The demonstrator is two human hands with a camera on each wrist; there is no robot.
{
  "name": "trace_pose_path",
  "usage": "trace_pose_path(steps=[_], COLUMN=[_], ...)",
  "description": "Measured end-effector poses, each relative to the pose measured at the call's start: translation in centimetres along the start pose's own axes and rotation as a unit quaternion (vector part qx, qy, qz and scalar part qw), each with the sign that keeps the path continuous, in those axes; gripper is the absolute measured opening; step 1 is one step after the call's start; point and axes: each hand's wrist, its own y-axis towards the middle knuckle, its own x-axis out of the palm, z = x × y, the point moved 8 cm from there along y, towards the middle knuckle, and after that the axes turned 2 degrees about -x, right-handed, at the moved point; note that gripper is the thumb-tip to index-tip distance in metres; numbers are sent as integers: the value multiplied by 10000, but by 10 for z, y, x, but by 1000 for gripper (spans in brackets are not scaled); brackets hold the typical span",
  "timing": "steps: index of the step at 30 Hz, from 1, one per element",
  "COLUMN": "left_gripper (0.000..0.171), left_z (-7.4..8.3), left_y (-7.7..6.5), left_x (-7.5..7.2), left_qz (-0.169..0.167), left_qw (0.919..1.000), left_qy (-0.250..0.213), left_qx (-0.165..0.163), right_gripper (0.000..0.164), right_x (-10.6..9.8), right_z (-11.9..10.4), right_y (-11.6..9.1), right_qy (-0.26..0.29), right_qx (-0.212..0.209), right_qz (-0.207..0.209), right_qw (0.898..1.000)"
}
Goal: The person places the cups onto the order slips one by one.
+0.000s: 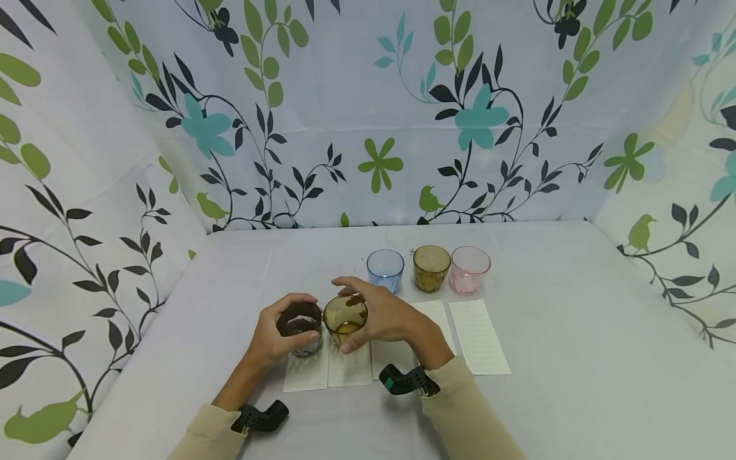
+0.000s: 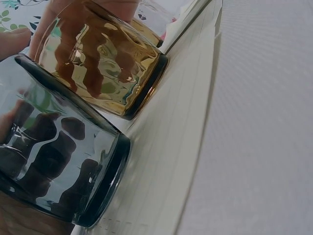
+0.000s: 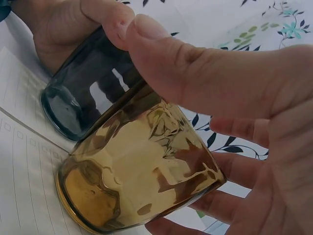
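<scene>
My left hand [image 1: 269, 333] grips a dark grey-blue glass [image 2: 54, 161], its thumb across the near side and fingers round the back. Right beside it, an amber glass [image 1: 345, 313] is held by my right hand [image 1: 388, 312], thumb in front and fingers spread behind. The two glasses stand upright, side by side, close over the paper slips. From the right wrist, the amber glass [image 3: 137, 171] overlaps the dark one [image 3: 93, 88]. Lined paper slips [image 1: 349, 372] lie beneath them.
Behind the hands stand a blue glass [image 1: 384, 265], a second amber glass [image 1: 431, 271] and a pink glass [image 1: 470, 271] in a row. More slips extend right, the last paper slip [image 1: 479, 338] beyond the right wrist. A patterned cloth [image 1: 379, 115] hangs behind the white table [image 1: 575, 358].
</scene>
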Motion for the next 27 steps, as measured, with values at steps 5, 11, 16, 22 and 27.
trace_pose_path(steps=[5,11,16,22,27], left_gripper=[51,50,51,50,51], left_z=[1,0,0,-1,-1], left_y=[0,-1,1,1,0], left_x=[0,-1,0,1,0], left_qz=[0,36,0,-14,-19], left_qw=[10000,10000,9999,9997,9998], left_qy=[-20,-1,-110,-232,-210], left_qx=[34,-7,-8,44,19], right_gripper=[101,95,90,85,81], right_x=[-1,-3,-8,-14,-22], right_z=[-3,-10,-16,-22,-26], right_y=[0,-2,-4,-7,-9], right_qy=[55,38,-10,-55,-101], right_qx=[-95,-224,-443,-699,-942], right_qz=[15,47,139,292,594], right_qw=[9999,9997,9989,9971,9937])
